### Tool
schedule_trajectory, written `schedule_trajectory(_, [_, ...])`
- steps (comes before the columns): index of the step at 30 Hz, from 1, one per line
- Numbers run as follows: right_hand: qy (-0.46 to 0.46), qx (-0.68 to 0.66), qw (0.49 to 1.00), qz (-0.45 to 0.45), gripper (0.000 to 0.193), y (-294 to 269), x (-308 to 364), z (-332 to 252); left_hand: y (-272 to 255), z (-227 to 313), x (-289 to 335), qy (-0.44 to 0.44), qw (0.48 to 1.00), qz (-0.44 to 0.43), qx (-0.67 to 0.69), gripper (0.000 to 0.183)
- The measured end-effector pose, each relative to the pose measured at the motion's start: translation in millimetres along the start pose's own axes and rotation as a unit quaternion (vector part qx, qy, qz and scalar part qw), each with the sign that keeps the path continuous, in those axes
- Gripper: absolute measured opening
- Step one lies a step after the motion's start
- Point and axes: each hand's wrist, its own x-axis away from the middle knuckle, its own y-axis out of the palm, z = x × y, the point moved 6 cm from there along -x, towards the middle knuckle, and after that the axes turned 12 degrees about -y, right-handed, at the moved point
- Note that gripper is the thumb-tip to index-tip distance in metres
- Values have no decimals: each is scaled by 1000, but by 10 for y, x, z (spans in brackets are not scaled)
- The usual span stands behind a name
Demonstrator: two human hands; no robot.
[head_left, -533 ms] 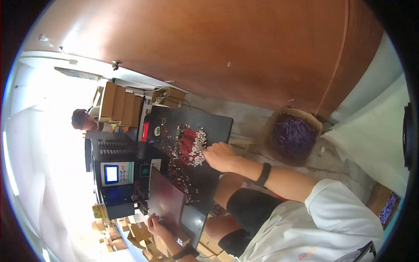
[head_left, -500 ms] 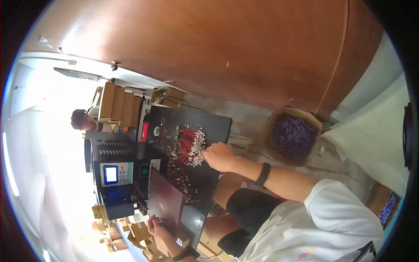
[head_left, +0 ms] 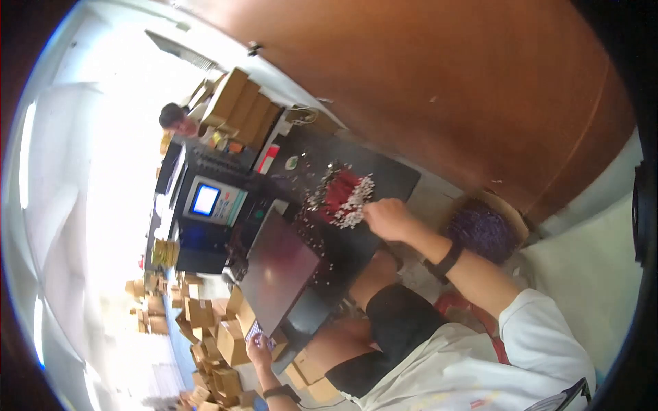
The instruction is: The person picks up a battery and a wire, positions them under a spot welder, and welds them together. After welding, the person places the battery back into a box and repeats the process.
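A pile of red wires (head_left: pixel 340 191) with white connector ends lies on the dark table (head_left: pixel 391 179). My right hand (head_left: pixel 388 219) is at the white ends, its fingers closed together; whatever they pinch is too small to make out. Lower in the view, my left hand (head_left: pixel 259 351) is beside the lower corner of a dark reddish panel (head_left: pixel 277 270). Its fingers are bent near small purple-and-white pieces (head_left: pixel 254 331) at a cardboard box, and blur hides whether it grips any.
A black machine (head_left: pixel 218 205) with a lit screen stands behind the panel. Cardboard boxes (head_left: pixel 233 340) are stacked past my left hand. A carton of purple pieces (head_left: pixel 482 229) sits on the floor by the brown wall. Another person (head_left: pixel 179 122) is behind the machine.
The whole view has tilted and shifted, so the table appears farther right. My left hand has moved off the panel's edge toward the purple-and-white pieces. My right hand stays by the white connectors.
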Motion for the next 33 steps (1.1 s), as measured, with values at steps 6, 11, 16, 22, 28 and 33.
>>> schedule_trajectory(6, [26,39,994,-94,22,-296,-188,-173,-125,22,-9,98,992,81,12,19])
schedule_trajectory(11, [-13,96,989,-115,22,-579,-377,-303,-122,195,28,95,994,-5,47,19])
schedule_trajectory(16, [0,202,970,-134,22,-854,-535,-626,-315,430,179,116,990,-70,-48,32])
schedule_trajectory(22, [-32,282,933,-221,19,-1044,-751,-929,-271,365,194,154,975,-153,-39,38])
schedule_trajectory(28, [-46,300,929,-211,9,-1222,-964,-1298,-223,416,50,186,972,-139,35,28])
schedule_trajectory(33, [-125,240,951,-150,9,-1273,-1053,-1535,-321,445,70,194,971,-110,87,20])
